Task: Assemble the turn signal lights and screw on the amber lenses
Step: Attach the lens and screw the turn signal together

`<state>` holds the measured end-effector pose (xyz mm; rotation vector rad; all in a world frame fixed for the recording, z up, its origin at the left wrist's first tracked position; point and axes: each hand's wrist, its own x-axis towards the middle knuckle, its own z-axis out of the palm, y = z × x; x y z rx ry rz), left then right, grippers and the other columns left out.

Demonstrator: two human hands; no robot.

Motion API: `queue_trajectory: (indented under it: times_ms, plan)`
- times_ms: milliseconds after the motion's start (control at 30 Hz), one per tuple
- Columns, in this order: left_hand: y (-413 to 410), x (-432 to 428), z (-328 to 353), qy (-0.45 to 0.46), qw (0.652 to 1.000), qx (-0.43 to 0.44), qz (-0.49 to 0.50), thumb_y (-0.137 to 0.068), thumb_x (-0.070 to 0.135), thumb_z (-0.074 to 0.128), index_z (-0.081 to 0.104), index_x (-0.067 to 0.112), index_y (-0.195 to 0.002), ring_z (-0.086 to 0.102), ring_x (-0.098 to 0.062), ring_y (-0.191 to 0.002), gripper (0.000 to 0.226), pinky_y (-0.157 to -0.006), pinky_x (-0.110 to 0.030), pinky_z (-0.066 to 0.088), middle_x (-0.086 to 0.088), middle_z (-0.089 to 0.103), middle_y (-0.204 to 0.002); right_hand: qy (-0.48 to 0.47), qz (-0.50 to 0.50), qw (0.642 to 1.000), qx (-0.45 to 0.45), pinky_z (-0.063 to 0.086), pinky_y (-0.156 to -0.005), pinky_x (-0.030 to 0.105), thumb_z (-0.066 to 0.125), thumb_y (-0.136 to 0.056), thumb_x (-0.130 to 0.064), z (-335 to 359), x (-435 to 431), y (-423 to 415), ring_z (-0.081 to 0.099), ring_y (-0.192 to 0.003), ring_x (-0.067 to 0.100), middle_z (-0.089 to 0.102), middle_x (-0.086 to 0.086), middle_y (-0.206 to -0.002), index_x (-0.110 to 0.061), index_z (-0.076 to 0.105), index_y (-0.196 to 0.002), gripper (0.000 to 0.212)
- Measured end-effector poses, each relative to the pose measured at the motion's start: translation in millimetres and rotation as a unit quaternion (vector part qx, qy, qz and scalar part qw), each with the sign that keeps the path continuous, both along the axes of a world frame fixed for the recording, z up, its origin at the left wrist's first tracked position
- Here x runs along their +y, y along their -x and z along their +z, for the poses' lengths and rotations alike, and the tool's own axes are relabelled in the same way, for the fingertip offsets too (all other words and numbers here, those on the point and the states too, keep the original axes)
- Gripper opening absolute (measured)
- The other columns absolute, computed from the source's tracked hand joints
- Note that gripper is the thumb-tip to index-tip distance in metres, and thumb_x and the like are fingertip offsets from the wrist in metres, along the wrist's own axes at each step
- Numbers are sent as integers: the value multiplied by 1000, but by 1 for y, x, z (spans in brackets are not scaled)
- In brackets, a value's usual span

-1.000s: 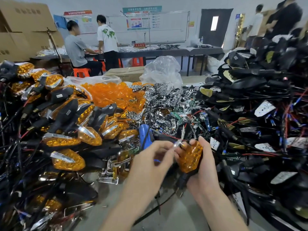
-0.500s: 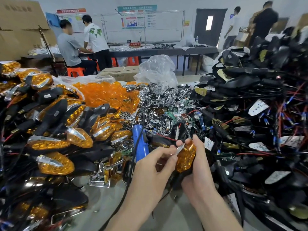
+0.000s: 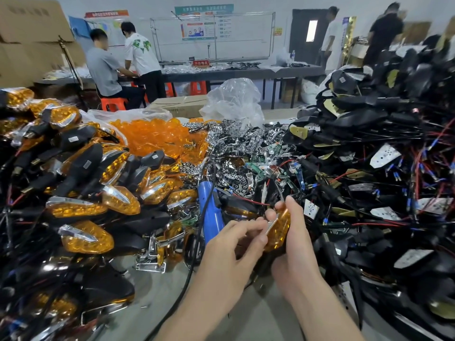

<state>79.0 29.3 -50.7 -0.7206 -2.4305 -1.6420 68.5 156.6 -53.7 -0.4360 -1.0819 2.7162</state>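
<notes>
Head view: a worktable (image 3: 248, 316) heaped with parts, both bare hands low in the middle
Change: against a second ago both grips match; the held light sits at nearly the same spot; the two people standing by the door appear farther left
Finished lights: one heap (image 3: 81, 207) at the far left, black bodies with amber faces and chrome trims; too many to count
Loose amber lenses: one mound (image 3: 157, 136) behind that heap, beside one mound of chrome reflectors (image 3: 236, 148); uncountable
Screwdriver: one, blue (image 3: 211, 217), lying just left of the hands with its black cord trailing toward the table's near edge
Left hand: one (image 3: 229, 249); thumb and forefinger pinch a chrome trim strip (image 3: 270, 223) against the lens edge; the other fingers are curled under
Turn signal light: one in hand (image 3: 278, 232), amber lens facing left, held above the table between the two hands
Right hand: one (image 3: 295, 242); fingers wrapped round the back of the light, fingertips showing over its top
Black housings: one tall heap (image 3: 381, 168) at the right, tangled in red and black wires; uncountable
Plastic bag: one, clear (image 3: 234, 99), behind the reflectors beside one cardboard box (image 3: 179, 104)
People behind: four; two at the left of a long table (image 3: 246, 73), one seated (image 3: 105, 70) and one standing (image 3: 142, 60); two standing near the dark door (image 3: 310, 35)
</notes>
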Motion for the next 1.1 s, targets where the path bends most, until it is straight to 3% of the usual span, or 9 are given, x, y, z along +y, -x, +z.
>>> queue_trajectory:
  times_ms: [133,233,467,700,867,1100]
  plan:
    - [-2,-4,-3,20,1000,5,4,-101,23,54,66,41,-112,66,-1,-94,25,-80,-17,53,24,67,-106,36,-8,999,-8,51,-59,29,62,-93,-53,-2,1,0,58,-56,13,59,-8,-67,-29,67,-67,36]
    - [-6,-5,-4,62,997,46,0,-101,20,53,63,38,-115,63,-2,-100,25,-83,-12,48,20,64,-108,73,-14,997,-5,56,-62,30,62,-95,-50,-4,1,3,56,-53,14,56,-7,-65,-27,64,-71,33]
    - [-23,6,-9,184,975,124,6,-93,42,38,47,33,-138,48,-1,-121,47,-96,-27,47,20,44,-129,123,0,992,-10,48,-46,23,58,-97,-48,-5,5,2,50,-50,10,50,-10,-63,-26,57,-74,31]
    - [-26,11,-9,224,962,155,21,-87,42,41,56,19,-135,60,-12,-104,55,-84,-29,54,4,55,-115,147,-6,989,-2,43,-43,22,58,-97,-42,-10,5,5,46,-46,10,47,-9,-59,-25,55,-72,30]
    - [-27,13,-12,226,961,154,32,-86,38,42,59,16,-131,63,-15,-99,53,-81,-31,55,1,58,-111,151,-9,988,-8,42,-41,22,59,-96,-41,-14,5,5,46,-44,9,47,-9,-59,-25,55,-71,30]
    - [-30,17,-12,210,963,167,35,-84,33,45,63,15,-126,64,-9,-87,49,-78,-22,51,4,61,-102,148,-14,989,-20,40,-39,21,59,-95,-39,-13,6,5,45,-42,9,47,-9,-58,-25,55,-72,27]
